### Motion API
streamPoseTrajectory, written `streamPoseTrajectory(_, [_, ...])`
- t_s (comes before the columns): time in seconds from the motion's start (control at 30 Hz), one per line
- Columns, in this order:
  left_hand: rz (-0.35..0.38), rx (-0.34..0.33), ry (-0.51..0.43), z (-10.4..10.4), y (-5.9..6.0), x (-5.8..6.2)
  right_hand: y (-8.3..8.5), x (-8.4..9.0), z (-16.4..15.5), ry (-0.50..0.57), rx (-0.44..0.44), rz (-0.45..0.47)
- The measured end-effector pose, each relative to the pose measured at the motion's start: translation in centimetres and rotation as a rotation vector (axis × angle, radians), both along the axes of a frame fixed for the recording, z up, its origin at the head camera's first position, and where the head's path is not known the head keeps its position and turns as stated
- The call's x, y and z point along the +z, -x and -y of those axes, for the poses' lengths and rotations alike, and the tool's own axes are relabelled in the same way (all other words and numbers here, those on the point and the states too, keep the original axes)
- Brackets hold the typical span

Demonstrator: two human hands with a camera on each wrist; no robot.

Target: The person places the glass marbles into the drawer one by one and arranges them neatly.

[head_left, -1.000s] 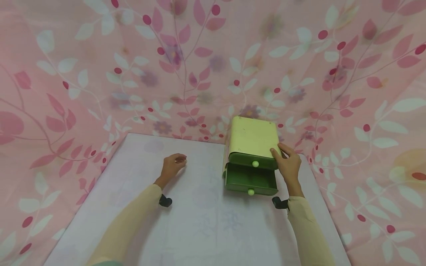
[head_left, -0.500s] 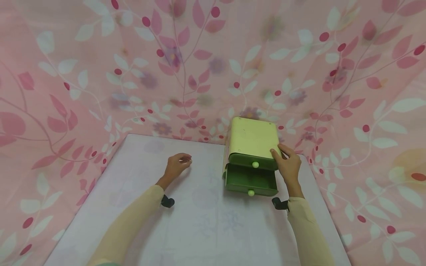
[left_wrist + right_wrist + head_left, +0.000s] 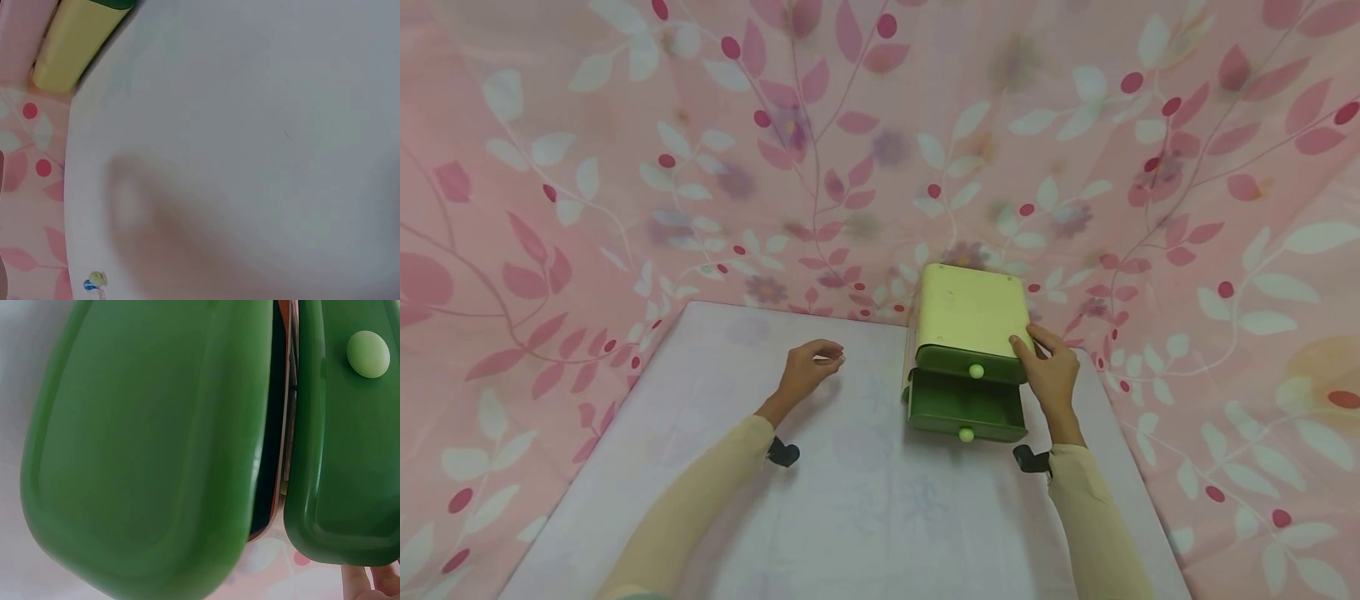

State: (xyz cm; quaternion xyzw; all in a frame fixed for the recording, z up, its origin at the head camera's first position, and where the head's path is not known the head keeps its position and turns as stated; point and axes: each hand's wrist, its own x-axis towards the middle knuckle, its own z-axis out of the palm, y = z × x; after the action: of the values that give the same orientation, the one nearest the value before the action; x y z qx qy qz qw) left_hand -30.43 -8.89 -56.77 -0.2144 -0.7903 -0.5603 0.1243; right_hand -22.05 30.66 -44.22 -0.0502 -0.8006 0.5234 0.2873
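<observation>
A small pale yellow-green drawer cabinet (image 3: 972, 312) stands near the back of the table. Its upper drawer (image 3: 350, 469) is pushed in, while the green lower drawer (image 3: 966, 408) is pulled out with nothing visible inside. My right hand (image 3: 1051, 371) holds the cabinet's front right corner, thumb on the top and fingers along the side; some of its fingers (image 3: 378, 584) show in the right wrist view. Left of the cabinet, my left hand (image 3: 807, 369) hovers over the table with loosely bent fingers and holds nothing. The cabinet's side (image 3: 78, 47) appears at the left wrist view's top left.
A pale cloth covers the table (image 3: 850, 517). Pink floral fabric (image 3: 865, 167) rises behind and on both sides. In the left wrist view a tiny yellow-and-blue spot (image 3: 95, 279) shows by the table's back edge.
My left hand has moved right and slightly away from me, closer to the cabinet. The right hand, cabinet and drawers stay as they were.
</observation>
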Motion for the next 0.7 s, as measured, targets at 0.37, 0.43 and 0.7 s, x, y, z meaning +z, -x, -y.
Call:
streamPoseTrajectory(0.37, [-0.035,-0.058,-0.017,-0.8,-0.6,0.9,1.3,-2.1,-1.3,0.013,-0.025,-0.013])
streamPoseTrajectory(0.43, [-0.063,-0.070,0.004,-1.0,-0.8,1.2,1.3,-2.1,-1.3,0.011,-0.025,-0.014])
streamPoseTrajectory(0.7, [-0.108,-0.125,0.005,-2.2,-1.4,1.9,1.3,-2.3,-1.3,0.006,-0.022,-0.002])
